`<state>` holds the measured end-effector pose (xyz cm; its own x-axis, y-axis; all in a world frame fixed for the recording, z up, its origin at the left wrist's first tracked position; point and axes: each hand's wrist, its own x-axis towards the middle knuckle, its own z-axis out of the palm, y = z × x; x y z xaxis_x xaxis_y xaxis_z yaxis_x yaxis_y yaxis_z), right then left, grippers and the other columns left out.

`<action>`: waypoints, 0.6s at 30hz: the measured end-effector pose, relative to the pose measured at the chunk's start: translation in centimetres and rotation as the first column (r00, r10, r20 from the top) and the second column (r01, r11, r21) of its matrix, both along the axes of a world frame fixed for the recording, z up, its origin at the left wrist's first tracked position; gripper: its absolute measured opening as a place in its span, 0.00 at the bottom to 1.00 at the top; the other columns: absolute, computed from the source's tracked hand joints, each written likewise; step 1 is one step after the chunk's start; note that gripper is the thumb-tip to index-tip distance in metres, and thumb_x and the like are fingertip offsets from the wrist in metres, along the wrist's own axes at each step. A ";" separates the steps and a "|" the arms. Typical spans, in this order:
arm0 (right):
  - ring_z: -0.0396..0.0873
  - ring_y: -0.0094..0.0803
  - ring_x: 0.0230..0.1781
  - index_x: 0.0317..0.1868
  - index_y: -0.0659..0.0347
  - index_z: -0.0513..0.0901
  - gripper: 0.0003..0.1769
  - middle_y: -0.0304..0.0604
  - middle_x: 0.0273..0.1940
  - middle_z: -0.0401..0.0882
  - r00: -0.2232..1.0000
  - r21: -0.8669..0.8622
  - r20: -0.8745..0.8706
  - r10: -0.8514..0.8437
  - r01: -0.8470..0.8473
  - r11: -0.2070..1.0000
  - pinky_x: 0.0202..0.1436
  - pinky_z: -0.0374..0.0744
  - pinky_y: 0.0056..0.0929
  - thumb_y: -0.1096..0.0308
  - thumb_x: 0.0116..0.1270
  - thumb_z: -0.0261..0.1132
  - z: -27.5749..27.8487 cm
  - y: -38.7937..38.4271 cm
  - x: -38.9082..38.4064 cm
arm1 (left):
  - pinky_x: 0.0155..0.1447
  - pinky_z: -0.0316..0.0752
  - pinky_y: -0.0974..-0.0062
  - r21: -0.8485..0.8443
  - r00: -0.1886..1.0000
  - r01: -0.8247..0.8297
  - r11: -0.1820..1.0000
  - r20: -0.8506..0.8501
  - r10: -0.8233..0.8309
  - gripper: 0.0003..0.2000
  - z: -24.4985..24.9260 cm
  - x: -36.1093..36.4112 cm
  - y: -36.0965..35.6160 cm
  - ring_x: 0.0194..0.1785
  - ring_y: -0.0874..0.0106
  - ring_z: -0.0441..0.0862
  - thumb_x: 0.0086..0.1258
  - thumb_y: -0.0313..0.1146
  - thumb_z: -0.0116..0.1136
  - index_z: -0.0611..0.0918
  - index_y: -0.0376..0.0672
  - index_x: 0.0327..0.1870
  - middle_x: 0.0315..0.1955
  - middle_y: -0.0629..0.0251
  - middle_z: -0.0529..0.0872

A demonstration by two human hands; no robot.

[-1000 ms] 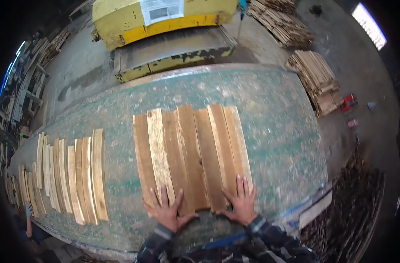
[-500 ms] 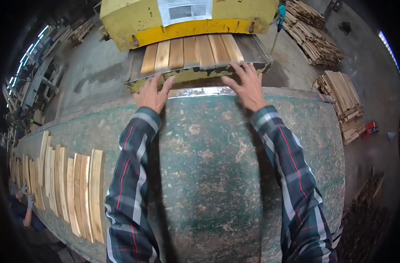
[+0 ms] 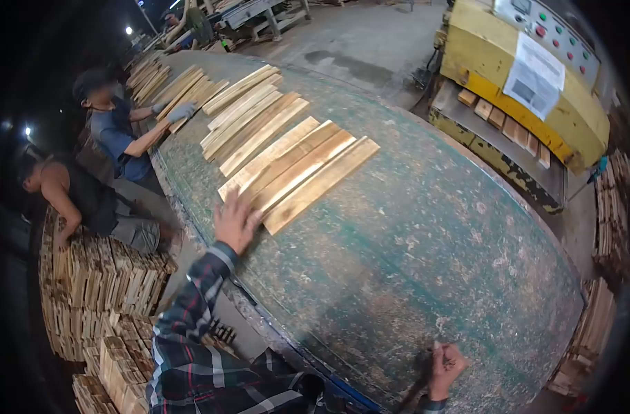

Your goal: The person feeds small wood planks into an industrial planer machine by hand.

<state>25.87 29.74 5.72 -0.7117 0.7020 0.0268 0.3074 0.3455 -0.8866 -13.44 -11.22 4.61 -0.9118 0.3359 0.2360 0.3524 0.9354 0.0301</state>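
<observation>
My left hand [image 3: 237,224] reaches to the near ends of a row of wooden boards [image 3: 297,169] on the worn green table [image 3: 425,228]. Its fingers are spread and lie at the board ends, not wrapped round any of them. Low over the table's near right part, my right hand [image 3: 447,367] is held with curled fingers, and nothing shows in it. At the upper right, several boards [image 3: 515,130] lie side by side under the yellow machine [image 3: 556,83], apart from both hands.
A gloved co-worker [image 3: 118,127] handles boards at the table's far left. Another person [image 3: 73,193] bends beside stacked boards [image 3: 97,276] on the left. More wood stacks [image 3: 608,214] stand along the right. The table's near edge [image 3: 280,331] runs in front of me.
The view has swung left. Both hands have left the front of the machine: the left is now at the board row, the right is back over the table with its fingers curled. The machine's boards sit further in.
</observation>
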 end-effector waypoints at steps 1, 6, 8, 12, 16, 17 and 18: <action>0.79 0.38 0.26 0.21 0.68 0.79 0.16 0.48 0.25 0.83 1.000 0.028 -0.023 0.017 -0.016 0.999 0.35 0.74 0.35 0.73 0.65 0.72 0.5 -1.6 -0.9 | 0.82 0.42 0.35 -0.043 0.998 -0.049 0.998 -0.038 0.047 0.34 0.0 -2.7 -1.7 0.86 0.52 0.50 0.80 0.58 0.49 0.64 0.54 0.82 0.84 0.53 0.55; 0.81 0.53 0.60 0.38 0.65 0.87 0.09 0.58 0.58 0.83 0.991 0.012 0.025 0.128 -0.129 0.992 0.62 0.77 0.47 0.67 0.65 0.73 1.6 -9.3 -8.0 | 0.83 0.36 0.34 0.087 0.964 -0.265 0.960 -0.002 0.266 0.38 -0.4 -18.5 -4.3 0.88 0.55 0.42 0.82 0.64 0.36 0.55 0.53 0.85 0.86 0.54 0.48; 0.76 0.56 0.65 0.45 0.64 0.86 0.14 0.58 0.63 0.80 0.991 0.094 0.017 0.130 -0.131 0.987 0.68 0.72 0.51 0.63 0.66 0.72 1.4 -12.4 -11.8 | 0.83 0.34 0.35 0.111 0.942 -0.335 0.936 0.011 0.336 0.38 -1.1 -24.6 -4.5 0.88 0.56 0.40 0.81 0.66 0.33 0.54 0.54 0.86 0.86 0.55 0.48; 0.62 0.63 0.76 0.66 0.61 0.77 0.30 0.62 0.76 0.65 0.976 0.138 0.063 0.209 -0.216 0.967 0.80 0.54 0.61 0.53 0.69 0.69 0.1 -16.9 -18.6 | 0.84 0.32 0.35 0.089 0.885 -0.446 0.891 0.190 0.424 0.39 -4.5 -30.7 -4.0 0.88 0.57 0.40 0.81 0.68 0.32 0.55 0.54 0.86 0.86 0.56 0.47; 0.51 0.64 0.82 0.75 0.62 0.67 0.40 0.64 0.81 0.53 0.964 0.162 0.093 0.249 -0.261 0.952 0.82 0.41 0.67 0.50 0.70 0.67 -0.6 -20.1 -24.8 | 0.84 0.32 0.36 0.075 0.916 -0.351 0.933 0.232 0.326 0.38 -5.6 -27.5 -4.4 0.87 0.56 0.45 0.80 0.68 0.34 0.59 0.56 0.84 0.85 0.55 0.52; 0.50 0.65 0.82 0.76 0.62 0.65 0.41 0.65 0.82 0.52 0.968 0.180 0.097 0.233 -0.247 0.952 0.82 0.40 0.68 0.50 0.70 0.67 -0.8 -21.0 -26.1 | 0.84 0.33 0.35 0.061 0.935 -0.303 0.951 0.214 0.284 0.38 -5.4 -26.4 -4.9 0.87 0.55 0.47 0.79 0.69 0.35 0.60 0.57 0.84 0.84 0.55 0.54; 0.48 0.66 0.83 0.77 0.64 0.63 0.43 0.66 0.82 0.50 0.966 0.179 0.096 0.239 -0.253 0.951 0.82 0.36 0.71 0.49 0.71 0.66 -1.4 -21.7 -27.2 | 0.83 0.35 0.35 0.080 0.942 -0.280 0.957 0.217 0.257 0.39 -5.1 -25.7 -5.2 0.86 0.54 0.49 0.78 0.70 0.35 0.61 0.57 0.84 0.83 0.54 0.56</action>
<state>-1.33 8.09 4.31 -0.8667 0.4917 0.0836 0.2522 0.5768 -0.7770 -39.16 -16.46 -0.53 -0.9968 0.0550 0.0586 0.0648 0.9813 0.1811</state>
